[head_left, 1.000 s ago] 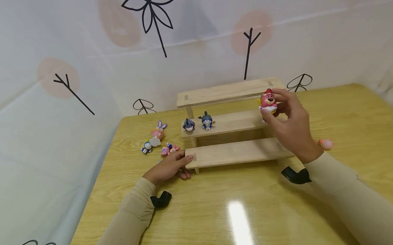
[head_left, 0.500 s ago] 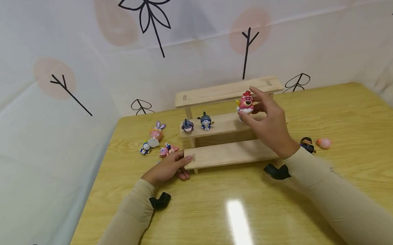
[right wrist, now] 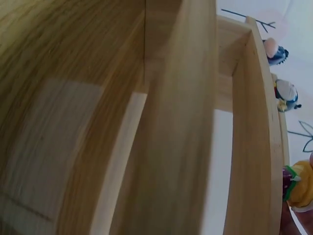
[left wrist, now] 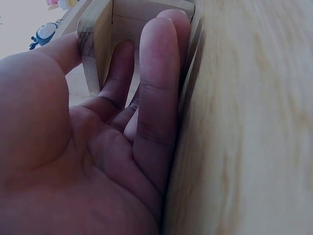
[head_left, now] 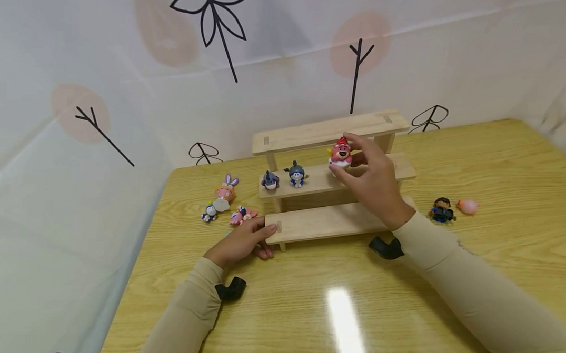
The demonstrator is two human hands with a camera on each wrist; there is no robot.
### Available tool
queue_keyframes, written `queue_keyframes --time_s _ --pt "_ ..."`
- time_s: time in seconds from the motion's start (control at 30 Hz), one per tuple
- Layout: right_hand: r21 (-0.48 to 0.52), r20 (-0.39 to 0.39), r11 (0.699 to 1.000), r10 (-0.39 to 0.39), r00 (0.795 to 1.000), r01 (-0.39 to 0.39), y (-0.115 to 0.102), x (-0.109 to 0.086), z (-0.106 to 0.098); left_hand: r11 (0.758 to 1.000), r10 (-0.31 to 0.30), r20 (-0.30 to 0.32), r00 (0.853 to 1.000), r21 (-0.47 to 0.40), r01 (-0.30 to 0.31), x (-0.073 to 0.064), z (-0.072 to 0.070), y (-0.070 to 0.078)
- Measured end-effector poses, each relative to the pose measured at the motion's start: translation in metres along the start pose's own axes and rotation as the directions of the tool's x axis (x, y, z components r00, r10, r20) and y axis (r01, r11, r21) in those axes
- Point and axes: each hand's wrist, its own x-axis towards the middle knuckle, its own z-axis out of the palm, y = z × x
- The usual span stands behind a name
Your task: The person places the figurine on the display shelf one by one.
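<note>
A pink bear figurine [head_left: 341, 153] with a red top and a white lower part is pinched between the thumb and fingers of my right hand [head_left: 375, 180]. It stands upright over the middle tier of a three-step wooden display stand [head_left: 332, 220]; whether its base touches the board I cannot tell. On that tier's left side are a grey-blue donkey-like figurine [head_left: 270, 180] and a dark-hooded figurine [head_left: 297, 175]. My left hand [head_left: 240, 243] grips the left end of the lowest board, thumb on top. In the left wrist view its fingers [left wrist: 159, 63] reach beneath the board.
Left of the stand lie a rabbit-eared figurine [head_left: 225, 192], a small blue-and-white figurine [head_left: 210, 213] and pink figurines [head_left: 243, 215]. To the right are a dark-haired figurine [head_left: 442, 210] and a pink round one [head_left: 468, 207]. A printed cloth [head_left: 283, 81] hangs behind the table.
My right hand has carried the bear figurine leftward along the middle tier and slightly down. The dark-haired figurine on the right has come into view. My left hand stays on the stand.
</note>
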Motion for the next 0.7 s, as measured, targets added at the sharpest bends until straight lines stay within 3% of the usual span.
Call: queue_keyframes --time_s 0.27,0.7 --pt "0.001 0.048 1.0 0.013 0.999 -0.013 0.0005 -0.002 0.01 1.0 0.002 0.001 1.0 0.016 -0.002 -0.0015 0.0012 -0.0002" --pt "-0.029 0.102 0.998 -0.048 0.994 0.051 0.0035 -0.0021 0.0102 1.0 0.007 0.005 1.0 0.019 -0.007 -0.0007 -0.0005 0.0005"
